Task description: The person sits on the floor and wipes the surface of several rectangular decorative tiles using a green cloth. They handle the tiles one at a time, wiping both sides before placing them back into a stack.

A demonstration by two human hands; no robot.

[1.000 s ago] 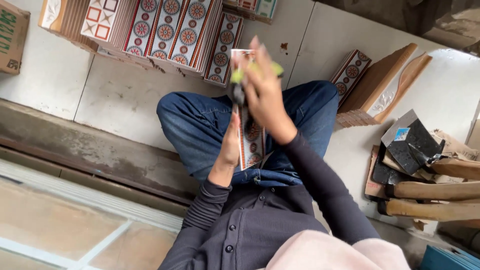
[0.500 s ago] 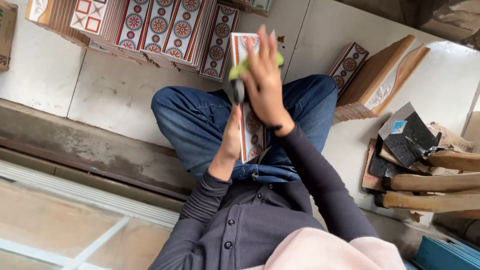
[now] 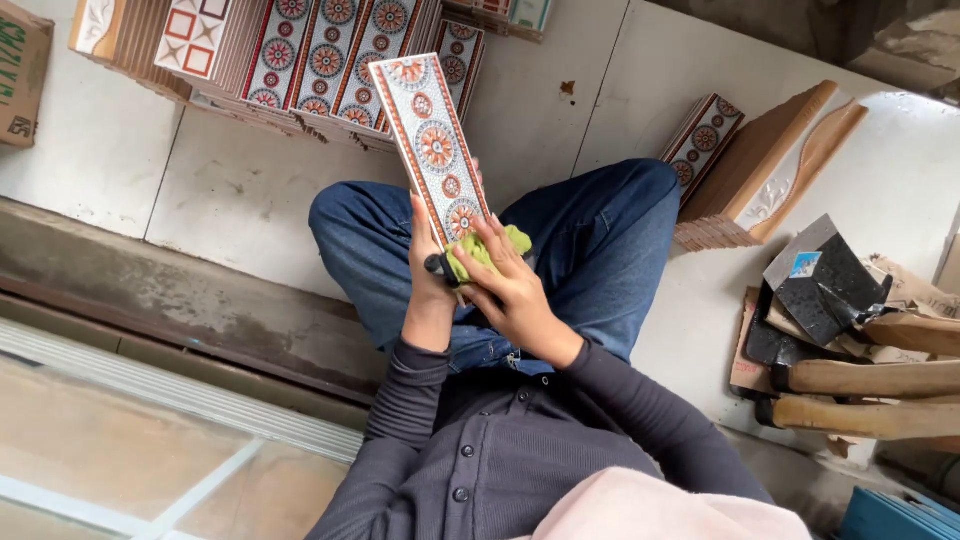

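Far left, a cardboard box, contents hidden. Stacked patterned tiles wait along the wall. My left hand is closed round the long patterned tile, tilted above my lap. My right hand presses a green cloth on its lower end; wiping looks underway, upper face left.

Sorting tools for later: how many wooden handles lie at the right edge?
3: upper handle beside the black tiles, middle handle under it, lower handle nearest the blue object. More may be hidden off-frame.
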